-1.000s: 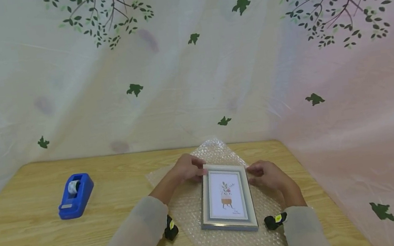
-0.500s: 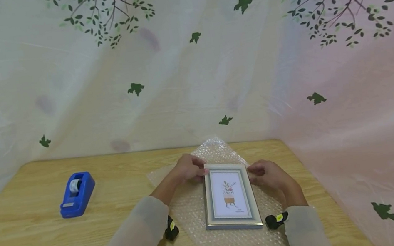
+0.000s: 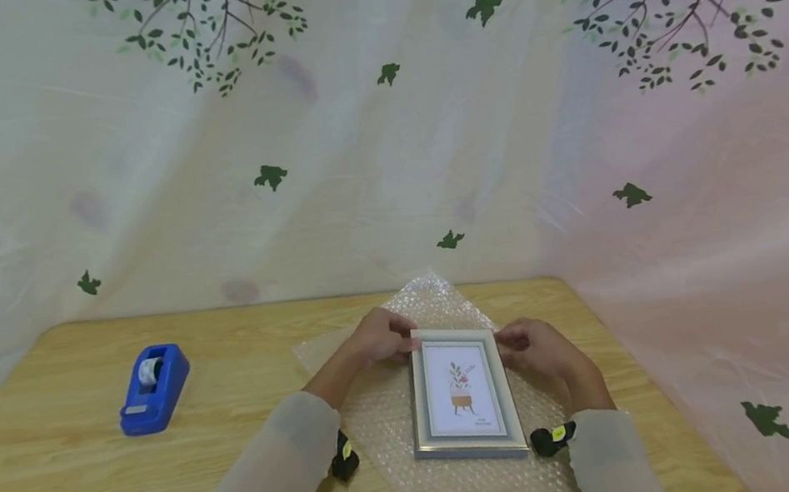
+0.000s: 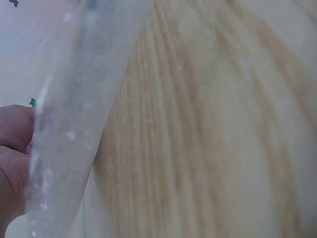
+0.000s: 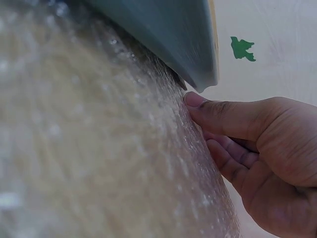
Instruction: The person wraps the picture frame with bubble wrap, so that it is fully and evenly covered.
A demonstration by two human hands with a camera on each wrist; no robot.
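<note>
A picture frame (image 3: 462,394) with a pale, silvery border and a potted-plant print lies face up on a sheet of bubble wrap (image 3: 381,416). At its upper left corner my left hand (image 3: 380,336) holds the frame's edge, thumb on the rim; the other fingertips are partly hidden. My right hand (image 3: 541,350) is at the upper right corner, fingers bent. In the right wrist view, its thumb tip meets the wrap just below the frame's corner (image 5: 200,74); whether it pinches anything does not show. The left wrist view shows mostly wrap (image 4: 74,109) and tabletop, with some fingers at its left edge.
A blue tape dispenser (image 3: 153,389) with a roll of tape stands on the left of the wooden table (image 3: 242,343). Behind and to the right hangs a leaf-printed cloth (image 3: 352,159). Black wrist cameras sit beside both sleeves.
The frame's lower end has swung slightly to the right, mostly during the first half second. Both hands stay at its upper corners. The dispenser and wrap lie as before.
</note>
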